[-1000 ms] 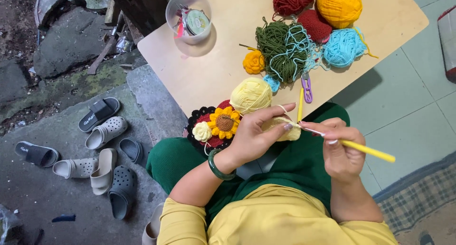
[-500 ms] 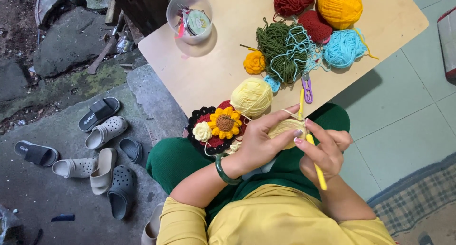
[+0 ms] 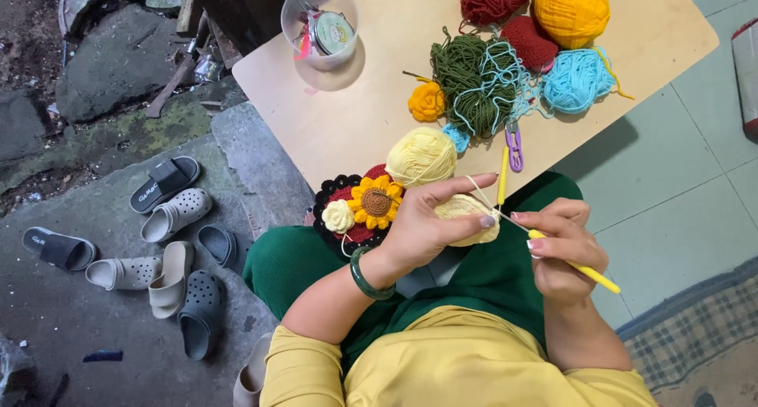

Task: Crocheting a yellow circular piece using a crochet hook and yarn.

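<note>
My left hand (image 3: pixel 430 225) grips a small pale yellow crochet piece (image 3: pixel 472 211) over my lap, with a strand of yarn running across its index finger. My right hand (image 3: pixel 562 249) holds a yellow crochet hook (image 3: pixel 580 268), its tip at the edge of the piece. A pale yellow yarn ball (image 3: pixel 420 156) lies just beyond on the wooden table (image 3: pixel 379 99). A dark round crochet mat with a sunflower (image 3: pixel 373 203) hangs at the table's near edge, beside my left hand.
Red, orange, green and light blue yarn (image 3: pixel 482 79) lie at the table's far side, with purple snips (image 3: pixel 515 148) and a second yellow hook (image 3: pixel 502 176). A clear cup of tools (image 3: pixel 320 30) stands at the left. Several sandals (image 3: pixel 158 241) lie on the concrete floor.
My right hand has swung the hook from pointing down to pointing out to the right, and pulled slightly away from the piece. My left hand keeps its hold.
</note>
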